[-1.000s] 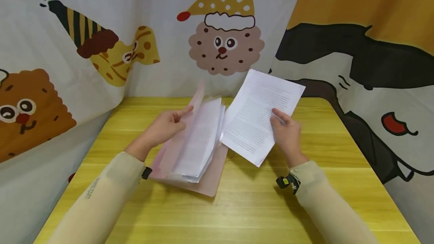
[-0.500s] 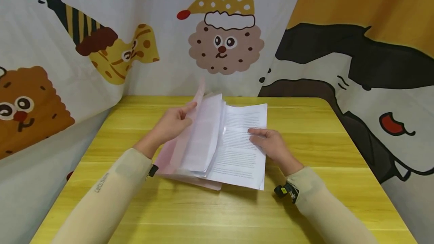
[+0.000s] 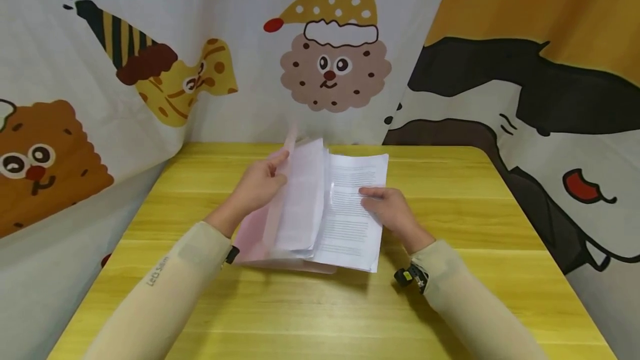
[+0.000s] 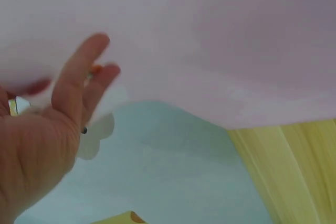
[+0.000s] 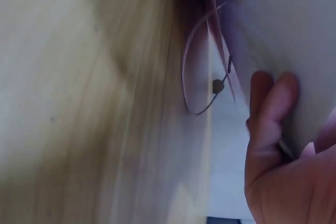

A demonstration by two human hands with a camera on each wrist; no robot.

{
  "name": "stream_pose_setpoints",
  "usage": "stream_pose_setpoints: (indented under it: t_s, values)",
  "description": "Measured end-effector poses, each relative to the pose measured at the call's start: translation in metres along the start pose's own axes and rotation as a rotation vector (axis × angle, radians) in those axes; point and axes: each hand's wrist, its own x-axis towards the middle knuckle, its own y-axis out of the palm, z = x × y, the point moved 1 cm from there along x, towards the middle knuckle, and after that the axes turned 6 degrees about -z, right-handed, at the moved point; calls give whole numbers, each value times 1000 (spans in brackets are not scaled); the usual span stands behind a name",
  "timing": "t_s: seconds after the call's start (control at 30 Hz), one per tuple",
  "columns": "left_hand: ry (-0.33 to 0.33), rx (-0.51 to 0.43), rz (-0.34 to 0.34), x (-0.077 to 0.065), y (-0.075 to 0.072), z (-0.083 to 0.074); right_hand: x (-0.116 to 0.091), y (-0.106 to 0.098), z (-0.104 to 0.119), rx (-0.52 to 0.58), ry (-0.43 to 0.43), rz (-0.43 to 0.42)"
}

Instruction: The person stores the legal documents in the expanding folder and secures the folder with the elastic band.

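A translucent pink folder (image 3: pixel 252 235) stands partly opened on the table, with a stack of white papers (image 3: pixel 302 199) inside. My left hand (image 3: pixel 259 185) pinches the folder's raised front cover between thumb and fingers. That pink cover (image 4: pixel 236 51) spans the top of the left wrist view. At the folder's right side, my right hand (image 3: pixel 392 213) grips a printed paper (image 3: pixel 350 238) by its right edge, thumb on the text side. The paper's left part is hidden behind the stack. From beneath, the right wrist view shows fingers (image 5: pixel 268 114) against the paper's underside and a thin cord loop (image 5: pixel 184 72) near the folder.
The wooden table (image 3: pixel 450 304) carries the folder near its middle. Behind it hangs a white curtain (image 3: pixel 240 115) with cartoon prints, meeting the table's far edge. A dark wrist camera (image 3: pixel 410 278) is strapped below the right hand.
My right hand has brought the printed paper left and down, from tilted beside the folder to upright against the stack inside. My left hand has shifted slightly right, still holding the cover.
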Motion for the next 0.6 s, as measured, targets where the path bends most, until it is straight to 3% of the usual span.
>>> stream_pose_setpoints:
  t_s: [0.13, 0.23, 0.43, 0.6]
  values:
    - [-12, 27, -80, 0, 0, -1, -7, 0, 9, -78, -20, -59]
    - [19, 61, -95, -2, 2, -2, -11, 0, 20, -120, -59, -56]
    - [54, 110, -33, -7, 12, -5, -15, -3, 37, -204, -136, -47]
    - [91, 132, -5, -6, 24, -8, -8, -14, 32, -159, -81, -17]
